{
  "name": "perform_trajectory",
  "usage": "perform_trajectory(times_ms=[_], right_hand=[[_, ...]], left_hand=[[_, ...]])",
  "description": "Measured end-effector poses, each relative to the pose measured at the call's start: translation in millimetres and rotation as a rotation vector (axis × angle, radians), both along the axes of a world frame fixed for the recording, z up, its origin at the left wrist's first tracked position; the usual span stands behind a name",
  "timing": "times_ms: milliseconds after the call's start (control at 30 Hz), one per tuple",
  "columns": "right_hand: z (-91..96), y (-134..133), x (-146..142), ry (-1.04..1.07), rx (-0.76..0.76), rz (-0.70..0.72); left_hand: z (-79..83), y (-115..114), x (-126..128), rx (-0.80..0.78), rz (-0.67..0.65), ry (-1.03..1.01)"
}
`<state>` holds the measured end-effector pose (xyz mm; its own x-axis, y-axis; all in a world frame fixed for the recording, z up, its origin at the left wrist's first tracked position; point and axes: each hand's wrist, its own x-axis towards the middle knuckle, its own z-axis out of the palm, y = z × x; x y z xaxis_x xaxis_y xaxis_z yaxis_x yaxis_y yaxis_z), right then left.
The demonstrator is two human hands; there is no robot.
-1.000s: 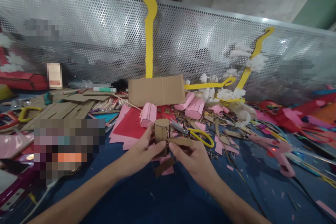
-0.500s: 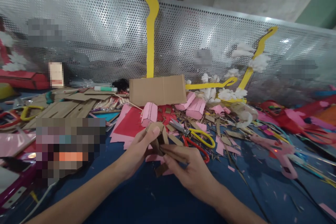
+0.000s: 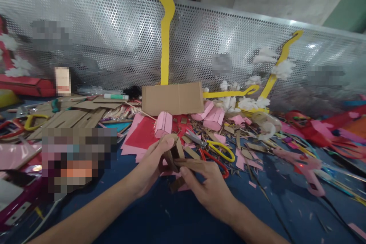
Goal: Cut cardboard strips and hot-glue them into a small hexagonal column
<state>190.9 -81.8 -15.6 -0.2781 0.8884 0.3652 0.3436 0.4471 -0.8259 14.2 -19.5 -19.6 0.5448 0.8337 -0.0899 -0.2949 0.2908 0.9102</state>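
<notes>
Pinching a small folded card shape (image 3: 179, 148) with the left hand (image 3: 153, 164), up over the blue worktop (image 3: 171, 217), well away from its back edge. Pinching a card strip (image 3: 193, 165) with the right hand (image 3: 213, 185), pointing left, longways, at the shape's open side. Cannot tell if touching.

Illumination was dim across the foreground bench (image 3: 166, 221). Glare spotted the perforated metal panel (image 3: 197, 38). Pixelation masked several areas.
</notes>
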Motion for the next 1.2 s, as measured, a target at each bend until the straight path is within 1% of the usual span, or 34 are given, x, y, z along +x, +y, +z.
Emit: perform_trajectory(times_ms=[100,167,200,300,400,500,633,700,767,900,1033,1200], right_hand=[[-0.7,0,3,0.034,0.200,-0.159],[0.6,0,6,0.139,0.253,-0.226],[1.5,1,7,0.209,0.249,-0.241],[3.3,2,9,0.399,0.159,-0.241],[2.6,5,8,0.459,0.073,-0.226],[2.1,5,8,0.450,0.001,-0.181],[1.6,4,8,0.311,-0.059,-0.110],[-1.3,5,6,0.228,-0.058,-0.110],[-5.8,6,5,0.192,-0.063,-0.126],[-10.9,7,3,0.220,-0.129,-0.145],[-7.3,8,4,0.281,-0.146,-0.160],[-4.7,9,4,0.315,-0.161,-0.163]], left_hand=[[6.5,-3,0,-0.030,0.029,0.015],[11.1,-4,0,-0.075,0.023,-0.011],[13.1,-4,1,-0.099,0.021,-0.032],[16.9,-4,1,-0.144,0.014,-0.094],[16.6,-2,0,-0.168,0.008,-0.126],[13.6,0,-2,-0.177,-0.013,-0.152],[10.6,1,-2,-0.177,-0.033,-0.147],[10.9,1,0,-0.180,-0.014,-0.131],[11.4,-1,2,-0.172,0.004,-0.116],[9.3,-2,2,-0.110,-0.035,-0.114],[5.4,-1,1,-0.077,-0.056,-0.132],[5.4,-2,1,-0.043,-0.084,-0.159]])
